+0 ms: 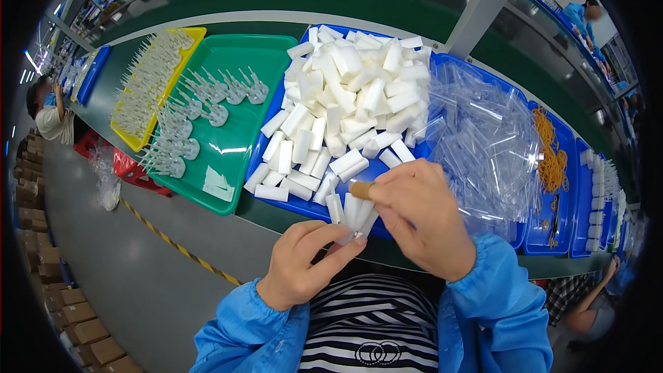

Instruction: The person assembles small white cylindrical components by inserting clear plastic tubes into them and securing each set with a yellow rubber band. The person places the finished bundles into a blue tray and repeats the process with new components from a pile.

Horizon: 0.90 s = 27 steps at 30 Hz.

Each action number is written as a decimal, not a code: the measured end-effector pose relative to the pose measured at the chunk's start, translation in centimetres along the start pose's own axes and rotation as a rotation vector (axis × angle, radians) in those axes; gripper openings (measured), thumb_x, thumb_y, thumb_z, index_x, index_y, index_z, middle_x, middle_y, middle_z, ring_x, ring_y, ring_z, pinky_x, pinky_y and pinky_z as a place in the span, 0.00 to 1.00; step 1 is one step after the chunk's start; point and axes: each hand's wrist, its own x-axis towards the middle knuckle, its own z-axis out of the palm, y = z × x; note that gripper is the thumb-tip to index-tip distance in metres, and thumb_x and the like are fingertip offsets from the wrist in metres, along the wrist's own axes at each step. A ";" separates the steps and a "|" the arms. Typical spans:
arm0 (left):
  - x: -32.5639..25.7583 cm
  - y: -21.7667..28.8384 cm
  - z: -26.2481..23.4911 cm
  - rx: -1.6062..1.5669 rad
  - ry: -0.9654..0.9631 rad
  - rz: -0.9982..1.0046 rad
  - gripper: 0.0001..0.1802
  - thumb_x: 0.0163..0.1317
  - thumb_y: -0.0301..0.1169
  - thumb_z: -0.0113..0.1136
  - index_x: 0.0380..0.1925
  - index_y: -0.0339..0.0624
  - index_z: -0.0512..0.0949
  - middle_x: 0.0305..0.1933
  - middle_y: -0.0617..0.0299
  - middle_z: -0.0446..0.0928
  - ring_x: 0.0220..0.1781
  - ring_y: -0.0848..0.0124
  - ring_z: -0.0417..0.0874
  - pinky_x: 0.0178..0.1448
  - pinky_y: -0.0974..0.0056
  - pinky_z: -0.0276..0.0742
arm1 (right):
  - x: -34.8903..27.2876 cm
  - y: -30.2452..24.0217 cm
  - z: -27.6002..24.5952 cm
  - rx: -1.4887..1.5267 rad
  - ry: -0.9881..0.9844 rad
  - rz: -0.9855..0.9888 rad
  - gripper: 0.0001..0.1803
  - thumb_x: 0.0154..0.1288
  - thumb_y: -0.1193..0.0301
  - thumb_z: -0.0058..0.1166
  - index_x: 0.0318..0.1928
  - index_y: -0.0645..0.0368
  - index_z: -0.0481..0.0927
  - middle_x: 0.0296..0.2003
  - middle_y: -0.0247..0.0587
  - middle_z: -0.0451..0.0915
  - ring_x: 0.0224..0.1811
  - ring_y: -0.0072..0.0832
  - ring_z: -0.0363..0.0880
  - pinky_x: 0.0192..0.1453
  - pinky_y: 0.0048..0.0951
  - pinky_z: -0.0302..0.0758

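Note:
In front of my body, my left hand is closed on a small bunch of upright white foam blocks, gripping them low between thumb and fingers. A small white part shows at the fingertips; its shape is mostly hidden. My right hand reaches over the bunch from the right, fingers closed, and appears to pinch one of the blocks. One of its fingers wears a tan finger cot. Just beyond both hands, a blue tray holds a heap of loose white foam blocks.
Left of the heap is a green tray with pronged clear plastic parts, then a yellow tray of similar parts. At right, clear plastic sleeves fill a blue tray, beside orange rubber bands. A metal post stands behind.

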 end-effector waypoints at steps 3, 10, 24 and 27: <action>-0.7 -0.5 1.0 -0.087 0.127 -0.037 0.27 0.41 0.18 0.74 0.46 0.44 0.83 0.48 0.58 0.79 0.41 0.62 0.83 0.41 0.64 0.81 | -0.7 -0.3 1.1 -0.056 0.007 -0.163 0.23 0.52 0.77 0.61 0.52 0.59 0.82 0.38 0.34 0.79 0.47 0.34 0.77 0.50 0.36 0.68; -1.4 0.0 1.0 -0.289 0.184 -0.240 0.23 0.45 0.19 0.76 0.43 0.42 0.79 0.45 0.55 0.82 0.42 0.60 0.86 0.41 0.62 0.82 | -2.0 -1.3 2.3 0.246 0.058 0.140 0.14 0.64 0.82 0.56 0.50 0.66 0.82 0.40 0.43 0.82 0.46 0.41 0.77 0.52 0.38 0.71; 0.4 -1.3 -0.4 0.054 0.067 -0.235 0.21 0.45 0.18 0.75 0.42 0.40 0.84 0.37 0.58 0.80 0.35 0.61 0.81 0.36 0.62 0.76 | 1.4 1.4 3.9 -0.719 -0.308 -0.119 0.10 0.54 0.72 0.58 0.38 0.57 0.78 0.31 0.36 0.75 0.35 0.30 0.77 0.40 0.31 0.72; 0.3 -1.2 -0.1 0.033 0.074 -0.239 0.21 0.46 0.18 0.75 0.43 0.40 0.84 0.37 0.58 0.80 0.34 0.62 0.81 0.36 0.62 0.76 | 1.1 1.6 4.0 -0.673 -0.283 -0.097 0.11 0.54 0.73 0.59 0.40 0.58 0.78 0.31 0.38 0.77 0.33 0.31 0.79 0.36 0.33 0.73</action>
